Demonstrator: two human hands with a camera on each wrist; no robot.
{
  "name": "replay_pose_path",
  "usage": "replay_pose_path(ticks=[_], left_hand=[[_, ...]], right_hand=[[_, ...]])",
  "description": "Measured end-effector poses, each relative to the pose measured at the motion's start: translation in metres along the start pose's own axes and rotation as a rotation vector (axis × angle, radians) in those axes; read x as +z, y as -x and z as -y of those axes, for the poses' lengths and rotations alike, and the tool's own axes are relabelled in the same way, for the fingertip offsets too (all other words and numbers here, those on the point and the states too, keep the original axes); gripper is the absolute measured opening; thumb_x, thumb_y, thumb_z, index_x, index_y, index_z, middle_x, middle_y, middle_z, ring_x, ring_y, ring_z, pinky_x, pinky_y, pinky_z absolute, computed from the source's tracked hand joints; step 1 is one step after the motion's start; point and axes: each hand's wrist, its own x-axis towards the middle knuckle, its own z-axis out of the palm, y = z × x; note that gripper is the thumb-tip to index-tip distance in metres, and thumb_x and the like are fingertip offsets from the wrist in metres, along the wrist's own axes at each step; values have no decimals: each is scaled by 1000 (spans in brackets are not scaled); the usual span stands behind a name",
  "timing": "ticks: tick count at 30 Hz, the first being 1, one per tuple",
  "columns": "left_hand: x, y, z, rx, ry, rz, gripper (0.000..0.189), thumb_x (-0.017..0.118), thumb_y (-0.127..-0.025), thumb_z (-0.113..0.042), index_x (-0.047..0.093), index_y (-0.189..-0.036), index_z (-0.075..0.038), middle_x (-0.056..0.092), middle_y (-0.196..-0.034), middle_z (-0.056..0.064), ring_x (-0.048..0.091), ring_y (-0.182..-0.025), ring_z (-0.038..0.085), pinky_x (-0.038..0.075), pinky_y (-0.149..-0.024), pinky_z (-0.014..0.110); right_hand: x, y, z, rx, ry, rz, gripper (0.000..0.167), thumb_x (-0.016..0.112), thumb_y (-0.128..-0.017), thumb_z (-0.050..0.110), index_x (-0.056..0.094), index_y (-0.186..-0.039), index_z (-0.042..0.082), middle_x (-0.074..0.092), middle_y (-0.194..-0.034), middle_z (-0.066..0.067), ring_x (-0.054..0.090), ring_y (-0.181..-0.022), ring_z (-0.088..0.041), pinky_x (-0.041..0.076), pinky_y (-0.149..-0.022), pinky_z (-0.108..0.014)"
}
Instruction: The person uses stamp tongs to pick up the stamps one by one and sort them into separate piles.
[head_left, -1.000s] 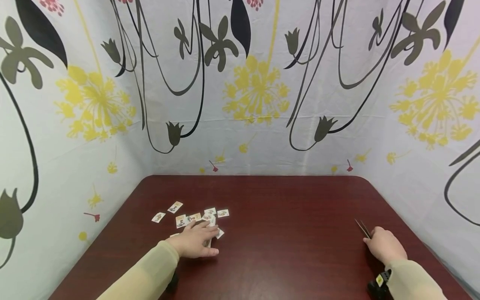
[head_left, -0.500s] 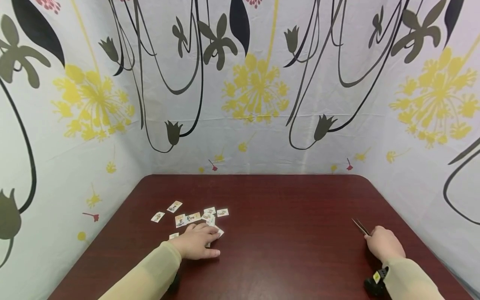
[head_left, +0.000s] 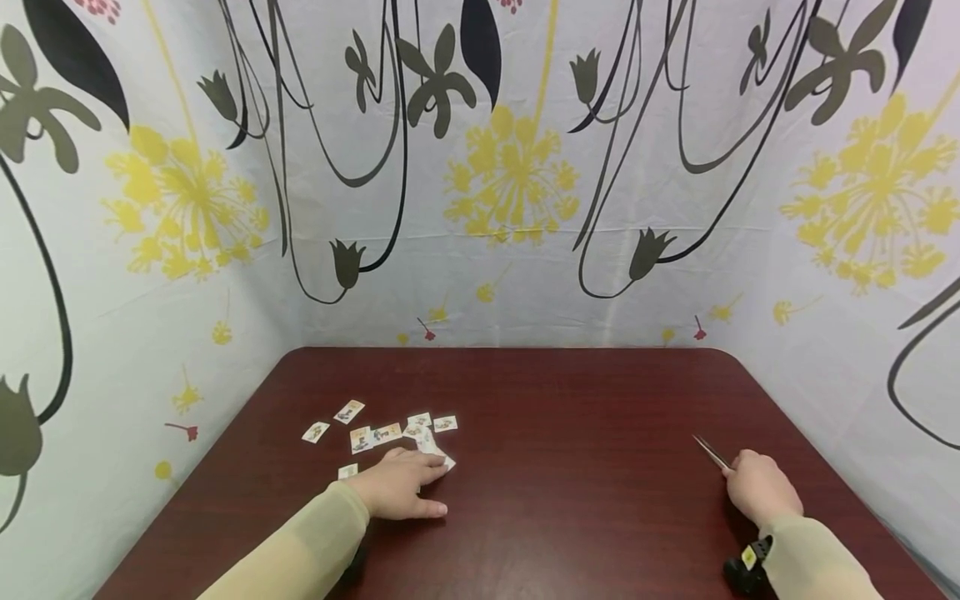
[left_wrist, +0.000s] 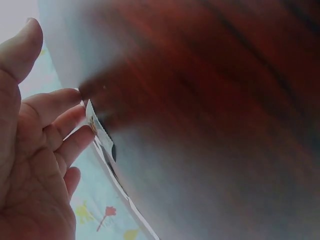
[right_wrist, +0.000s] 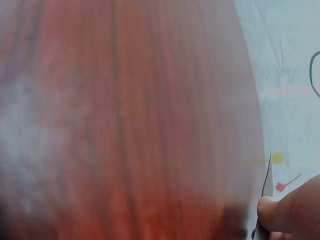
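Observation:
My left hand [head_left: 399, 485] lies low over the left part of the table, fingers extended and thumb apart. Its fingertips touch a white stamp [head_left: 449, 462] at the near end of an overlapping cluster. The left wrist view shows a small stamp [left_wrist: 101, 131] with a toothed edge, tilted against the fingertips. More stamps with small coloured pictures lie beyond the hand, among them a single stamp [head_left: 446, 423] and a pair [head_left: 361, 440]. On the right, my right hand [head_left: 763, 485] pinches slim metal tweezers [head_left: 711, 452], their tips pointing forward and left. Thumb and tweezers [right_wrist: 268, 181] show in the right wrist view.
The dark red-brown table [head_left: 570, 467] has rounded far corners. Two stamps lie apart at the far left, one [head_left: 349, 412] beyond the other [head_left: 316, 432]. Another stamp [head_left: 348, 472] sits beside the left wrist. A floral-printed cloth [head_left: 517, 292] hangs around the table.
My left hand has slid slightly right, and the stamp at its fingertips has shifted right with it. The tweezers have swung left, with their two tips drawn closer together. The right hand has moved slightly left.

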Motion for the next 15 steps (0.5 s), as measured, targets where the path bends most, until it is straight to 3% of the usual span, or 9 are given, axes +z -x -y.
replay_pose_path(ticks=[8, 15], left_hand=[[-1, -4, -5, 1, 6, 25, 69, 59, -89, -56, 53, -139, -9, 47, -145, 6, 42, -133, 34, 27, -110, 49], [1, -8, -6, -40, 62, 49, 69, 59, -87, -59, 52, -141, -15, 46, -145, 2, 40, -133, 38, 30, -109, 48]], right_hand=[[5, 0, 13, -42, -29, -75, 19, 53, -96, 10, 56, -94, -8, 61, -80, -15, 59, -69, -27, 46, -58, -43], [12, -2, 22, -121, -46, -173, 24, 53, -96, 6, 59, -108, -14, 61, -99, -29, 59, -90, -43, 48, -68, -50]])
